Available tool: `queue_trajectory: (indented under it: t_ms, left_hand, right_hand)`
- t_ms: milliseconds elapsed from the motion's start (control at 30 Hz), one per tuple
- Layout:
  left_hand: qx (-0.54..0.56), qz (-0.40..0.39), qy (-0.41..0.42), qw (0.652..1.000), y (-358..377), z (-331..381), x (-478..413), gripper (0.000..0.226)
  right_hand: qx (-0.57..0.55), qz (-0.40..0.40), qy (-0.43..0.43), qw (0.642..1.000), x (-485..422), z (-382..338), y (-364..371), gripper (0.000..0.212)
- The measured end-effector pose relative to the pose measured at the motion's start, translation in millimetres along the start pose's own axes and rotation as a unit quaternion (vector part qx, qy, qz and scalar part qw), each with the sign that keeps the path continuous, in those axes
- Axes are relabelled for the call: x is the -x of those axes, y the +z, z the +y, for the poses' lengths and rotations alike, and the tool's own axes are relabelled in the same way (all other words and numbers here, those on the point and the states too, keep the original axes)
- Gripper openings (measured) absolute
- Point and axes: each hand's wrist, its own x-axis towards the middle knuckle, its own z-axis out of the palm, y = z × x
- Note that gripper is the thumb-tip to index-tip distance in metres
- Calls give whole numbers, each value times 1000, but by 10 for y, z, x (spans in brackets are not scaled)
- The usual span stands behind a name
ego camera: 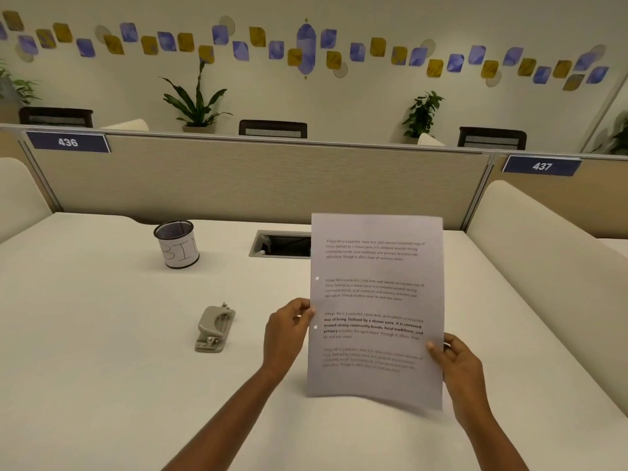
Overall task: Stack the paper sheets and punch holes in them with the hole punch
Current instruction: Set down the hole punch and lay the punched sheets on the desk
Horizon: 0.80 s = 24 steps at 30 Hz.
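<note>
Left grip [289, 329] is pinching the left edge of the paper sheets [375, 311], thumb on the printed face and fingers curling behind, right between two small pale dots that are reading as punched holes [317, 278]. Right grip [455, 360] is clamping the lower right edge the same way, thumb in front. Together they are holding the sheets upright and off the counter [102, 334], print facing the wearer. My read is that the stack is being held up for a check of those holes, or for squaring the edges. How many sheets are in there, I cannot tell. Moving outward, the hole punch [214, 329] is lying flat on the counter just left of the left grip, untouched and within easy reach. Farther back a mesh cup [178, 244] lettered BIN is standing upright, likely waiting for the punched scraps. A cable opening [282, 244] is showing just beside the paper's upper left edge.
</note>
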Motion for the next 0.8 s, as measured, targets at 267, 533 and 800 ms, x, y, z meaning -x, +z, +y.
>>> queue_trajectory:
  t_ms: [267, 533, 800]
  left_hand:
    - [10, 8, 64, 998, 87, 76, 40, 8]
    - [14, -36, -8, 999, 211, -89, 140, 15]
    - [78, -105, -116, 985, 461, 28, -59, 25]
  right_hand:
    - [15, -10, -59, 998, -112, -54, -72, 15]
    - [69, -32, -10, 997, -147, 309, -220, 16]
    - [59, 7, 12, 998, -405, 279, -442, 15]
